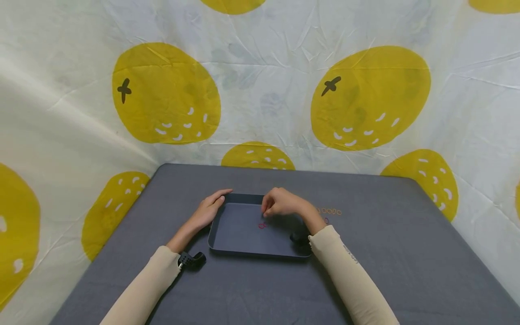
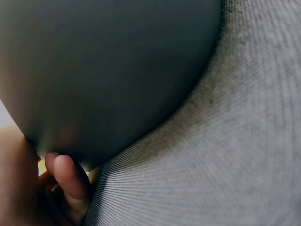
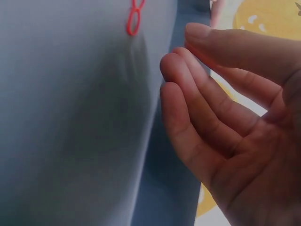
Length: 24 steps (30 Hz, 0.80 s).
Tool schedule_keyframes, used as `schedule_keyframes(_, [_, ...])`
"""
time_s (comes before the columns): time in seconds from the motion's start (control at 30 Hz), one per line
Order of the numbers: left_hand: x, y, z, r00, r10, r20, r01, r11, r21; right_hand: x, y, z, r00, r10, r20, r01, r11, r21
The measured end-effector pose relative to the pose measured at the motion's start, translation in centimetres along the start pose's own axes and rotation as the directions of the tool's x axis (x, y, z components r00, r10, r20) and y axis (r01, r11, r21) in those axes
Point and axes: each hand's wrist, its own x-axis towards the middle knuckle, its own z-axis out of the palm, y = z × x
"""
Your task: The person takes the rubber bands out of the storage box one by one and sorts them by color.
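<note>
A shallow dark grey tray (image 1: 260, 253) lies on the table. At its far left corner my left hand (image 1: 209, 210) grips the rim; in the left wrist view, fingertips (image 2: 68, 176) show beside the tray's dark wall (image 2: 117, 84). Over the far part of the tray hovers my right hand (image 1: 280, 201). The right wrist view shows this hand (image 3: 225, 108) with fingers loosely curved, thumb close to them and nothing visible between. Below it, a small red band (image 1: 262, 225), twisted into loops, lies on the tray floor; part of this red band (image 3: 134, 21) appears in the right wrist view.
Right of the tray, several small orange bands (image 1: 329, 211) lie in a row on the grey table (image 1: 390, 253). A reddish band (image 1: 327, 220) sits nearer, partly behind the right forearm. A white curtain (image 1: 264, 99) with yellow fruit prints hangs behind the table.
</note>
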Motion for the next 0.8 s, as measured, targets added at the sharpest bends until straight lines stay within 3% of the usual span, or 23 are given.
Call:
schedule_keyframes(0.33, [0.0,0.1,0.0,1.0,-0.005,-0.011,0.005,1.0,0.004,0.4,0.3,1.2,0.998,0.036,0.058,-0.037,0.999,0.014])
schedule_keyframes(0.8, [0.1,-0.2,0.1,1.0,-0.005,-0.003,0.005,1.0,-0.019,0.2,0.5,1.7,0.997,0.055,0.059,-0.056,0.998,0.025])
